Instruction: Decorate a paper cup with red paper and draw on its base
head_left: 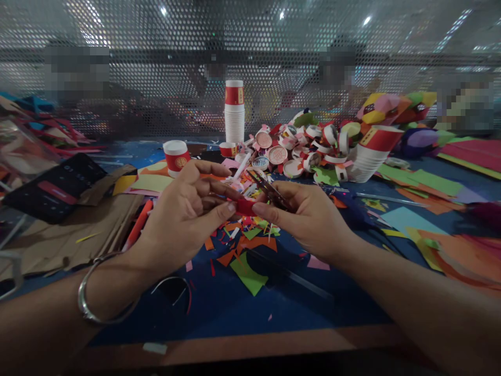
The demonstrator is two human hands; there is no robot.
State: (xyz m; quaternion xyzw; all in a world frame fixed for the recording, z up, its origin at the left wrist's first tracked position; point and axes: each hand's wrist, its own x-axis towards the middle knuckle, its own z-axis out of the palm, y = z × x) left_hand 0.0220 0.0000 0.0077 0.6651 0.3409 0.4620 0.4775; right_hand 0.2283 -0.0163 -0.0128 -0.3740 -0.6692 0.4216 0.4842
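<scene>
Between my two hands is a small red piece of paper (pixel 246 207), pinched from both sides by thumbs and fingers. My left hand (pixel 191 209) grips its left end, and a silver bangle (pixel 83 297) circles that wrist. The thumb of my right hand (pixel 301 214) presses on the right end. Dark scissors (pixel 270 190) are also held in my right hand, their blades pointing up and away to the left. Their handles are partly hidden by the fingers. Below the hands lie many coloured paper scraps (pixel 250 243) and a green paper piece (pixel 250 274) on the blue table.
A tall stack of paper cups (pixel 235 117) stands at the back, with a single red-and-white cup (pixel 176 156) to its left. Cut cup pieces (pixel 277 154) are heaped beside a leaning cup stack (pixel 371 154). Cardboard (pixel 78 235) lies left, coloured sheets (pixel 462 250) right.
</scene>
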